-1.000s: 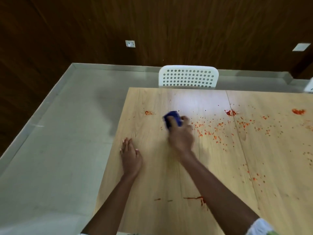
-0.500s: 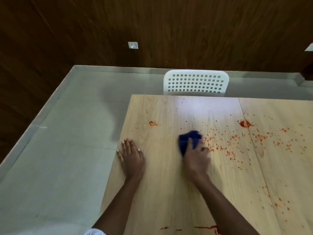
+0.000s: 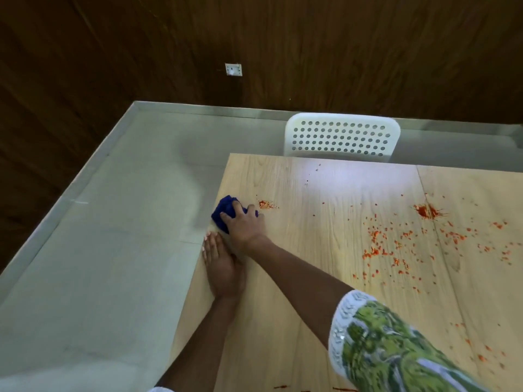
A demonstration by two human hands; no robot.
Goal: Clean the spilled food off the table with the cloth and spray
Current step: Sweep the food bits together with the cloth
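At the table's (image 3: pixel 311 278) left edge, the right hand (image 3: pixel 245 224) has its fingers curled over a bunched blue cloth (image 3: pixel 225 210) and presses it down on the wood, right by the corner-side rim. The right arm crosses over in front of the left one, with a green patterned sleeve (image 3: pixel 396 343) showing near the bottom of view. The left hand (image 3: pixel 223 267) lies flat on the tabletop just behind the cloth, fingers straight and close together, palm down, holding nothing.

A small red smear (image 3: pixel 266 205) sits just beside the cloth on its right, not touched by it as far as I can see. The bigger mess is well apart to the right (lots of orange-red crumbs (image 3: pixel 396 244) scattered over the middle, plus a red splat (image 3: pixel 426 212) near the seam between the two panels). A few more specks trail toward the near right edge.

A white chair (image 3: pixel 342 138) with a perforated back stands tucked at the far side. No spray bottle that I can spot.
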